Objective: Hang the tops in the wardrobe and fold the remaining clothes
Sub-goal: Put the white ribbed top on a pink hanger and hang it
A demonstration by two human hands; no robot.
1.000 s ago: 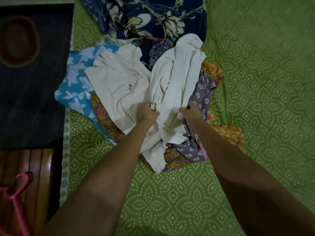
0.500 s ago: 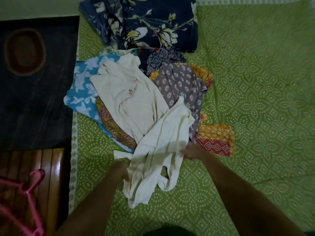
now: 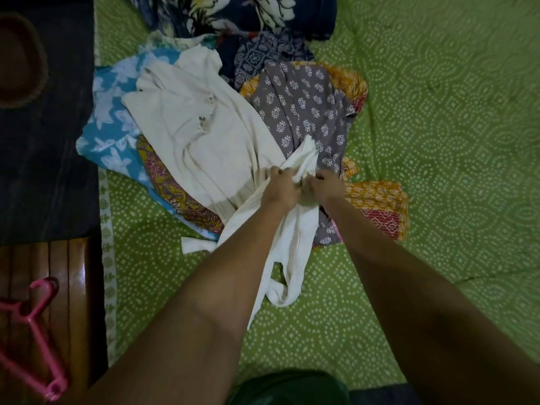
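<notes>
Nearest, btm edge: a bit of dark green fabric [image 3: 287, 387], prob. the person's own clothing. Btm left, a pink hanger [image 3: 35, 334] lies on a brown wooden surface [image 3: 70, 287] beside the bed. Both forearms reach fwd over the green dotted bedsheet [image 3: 438, 200].

Mid frame: left hand [image 3: 279, 191] and right hand [image 3: 325, 187] sit close together, fingers curled, both gripping the bunched upper part of a white ribbed top [image 3: 295, 244]. The rest of it hangs toward the person, w/ a strap loop and a loose end lying on the sheet. Its upper tip pokes out just beyond the hands.

Behind, the clothes pile on the bed: a cream garment [image 3: 204, 135] spread on top at left, overlapping a blue-and-white print piece [image 3: 108, 127] and a yellow-maroon print piece [image 3: 172, 191]. Right of the cream one, a grey floral-print garment [image 3: 304, 109]; under it an orange-and-red print cloth [image 3: 377, 209].

Farthest: a dark blue patterned piece [image 3: 263, 57], then a navy cloth w/ large white flowers [image 3: 248, 13] at the top. Far left, dark floor w/ a brown oval mat [image 3: 20, 59].
</notes>
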